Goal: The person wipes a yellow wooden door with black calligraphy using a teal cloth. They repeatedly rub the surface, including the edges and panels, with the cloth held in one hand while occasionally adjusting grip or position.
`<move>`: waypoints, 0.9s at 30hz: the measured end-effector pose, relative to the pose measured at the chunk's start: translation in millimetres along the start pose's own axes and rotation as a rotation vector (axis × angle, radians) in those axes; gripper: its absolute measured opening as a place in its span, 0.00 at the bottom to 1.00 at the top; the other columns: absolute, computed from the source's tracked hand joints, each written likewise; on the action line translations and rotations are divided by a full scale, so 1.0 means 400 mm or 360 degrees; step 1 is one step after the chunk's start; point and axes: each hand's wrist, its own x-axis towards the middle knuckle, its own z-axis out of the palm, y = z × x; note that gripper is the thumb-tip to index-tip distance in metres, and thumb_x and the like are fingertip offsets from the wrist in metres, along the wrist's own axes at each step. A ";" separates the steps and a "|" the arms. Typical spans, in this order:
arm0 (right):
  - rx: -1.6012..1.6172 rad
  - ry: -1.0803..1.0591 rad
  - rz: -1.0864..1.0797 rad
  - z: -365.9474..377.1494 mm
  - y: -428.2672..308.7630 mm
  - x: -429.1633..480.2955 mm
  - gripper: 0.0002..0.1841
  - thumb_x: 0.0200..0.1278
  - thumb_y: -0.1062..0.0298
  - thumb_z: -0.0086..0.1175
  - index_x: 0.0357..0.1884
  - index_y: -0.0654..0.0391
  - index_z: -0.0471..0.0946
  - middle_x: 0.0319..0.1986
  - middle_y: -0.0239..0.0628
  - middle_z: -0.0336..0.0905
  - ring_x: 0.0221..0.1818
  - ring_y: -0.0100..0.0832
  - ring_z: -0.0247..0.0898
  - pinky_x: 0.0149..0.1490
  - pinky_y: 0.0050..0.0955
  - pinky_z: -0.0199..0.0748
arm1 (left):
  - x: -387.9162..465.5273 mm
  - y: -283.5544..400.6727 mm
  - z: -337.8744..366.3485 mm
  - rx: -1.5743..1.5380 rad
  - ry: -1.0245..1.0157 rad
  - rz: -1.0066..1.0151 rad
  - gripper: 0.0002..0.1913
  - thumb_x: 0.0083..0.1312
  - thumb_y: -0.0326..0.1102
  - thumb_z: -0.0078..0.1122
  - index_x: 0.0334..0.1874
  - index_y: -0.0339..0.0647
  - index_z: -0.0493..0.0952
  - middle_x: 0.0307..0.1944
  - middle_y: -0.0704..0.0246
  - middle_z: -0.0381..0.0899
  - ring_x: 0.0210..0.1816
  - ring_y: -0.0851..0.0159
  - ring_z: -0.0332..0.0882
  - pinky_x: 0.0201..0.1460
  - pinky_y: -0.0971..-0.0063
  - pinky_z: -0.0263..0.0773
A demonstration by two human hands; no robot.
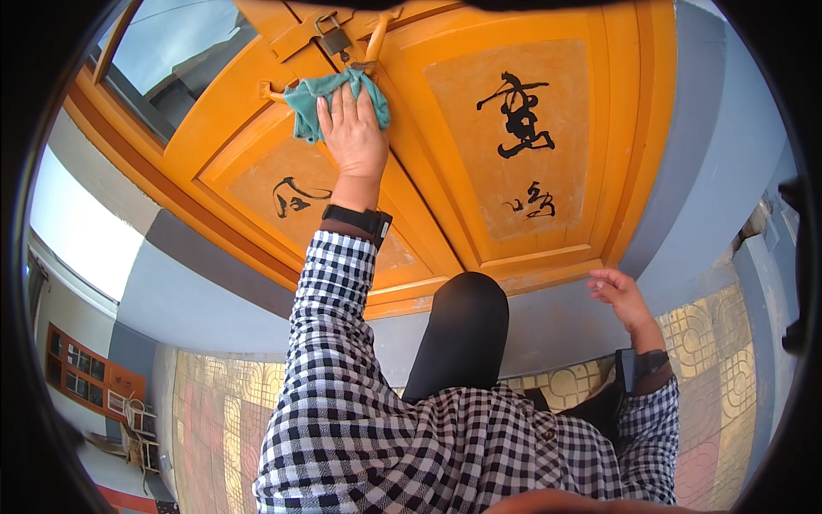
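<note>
My left hand (353, 138) presses a crumpled green cloth (311, 96) against the orange wooden double door (398, 199), near the seam between its leaves. Just above the cloth, a metal padlock (334, 40) hangs at the hasp, beside an orange door handle (379, 40). A second handle (273, 93) shows at the cloth's left edge. Black brush-painted characters (519, 119) mark the door panels. My right hand (618, 295) is held low at the right with its fingers loosely curled and nothing visible in it, near the door's lower right corner.
A glass window pane (167, 51) adjoins the door at the upper left. Grey-blue wall (212, 295) surrounds the door frame. My black-clad knee (462, 327) is close to the door's bottom. Patterned paving (700, 360) lies below; wooden furniture (138, 437) stands at the far left.
</note>
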 end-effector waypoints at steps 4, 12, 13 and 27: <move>0.0055 0.0021 -0.0018 -0.010 0.006 -0.008 0.16 0.71 0.70 0.50 0.59 0.59 0.75 0.46 0.36 0.82 0.44 0.27 0.77 0.50 0.25 0.71 | -0.210 -0.003 -0.022 -0.0155 -0.0396 -0.0117 0.33 0.55 0.25 0.62 0.67 0.41 0.68 0.70 0.56 0.64 0.68 0.51 0.64 0.74 0.50 0.50; -0.0025 -0.0005 0.0041 -0.023 0.025 -0.011 0.17 0.70 0.72 0.51 0.58 0.62 0.74 0.46 0.38 0.81 0.44 0.28 0.77 0.52 0.26 0.73 | -0.152 -0.162 0.011 -0.0169 -0.0310 -0.0686 0.43 0.56 0.29 0.68 0.75 0.39 0.56 0.76 0.53 0.52 0.75 0.48 0.52 0.76 0.56 0.49; -0.0011 -0.0011 0.0013 -0.022 0.027 -0.009 0.17 0.70 0.72 0.51 0.58 0.62 0.74 0.46 0.38 0.81 0.44 0.28 0.77 0.52 0.26 0.73 | -0.117 -0.187 0.012 -0.0056 -0.0246 -0.0617 0.44 0.56 0.30 0.68 0.75 0.39 0.55 0.76 0.53 0.50 0.75 0.48 0.51 0.77 0.56 0.47; -0.0304 -0.0161 -0.0004 0.004 0.033 0.023 0.18 0.69 0.73 0.51 0.60 0.63 0.73 0.47 0.40 0.80 0.46 0.29 0.76 0.53 0.28 0.73 | -0.278 -0.101 0.031 -0.0259 -0.0448 -0.0329 0.32 0.54 0.26 0.65 0.64 0.40 0.71 0.75 0.57 0.57 0.72 0.48 0.58 0.74 0.50 0.53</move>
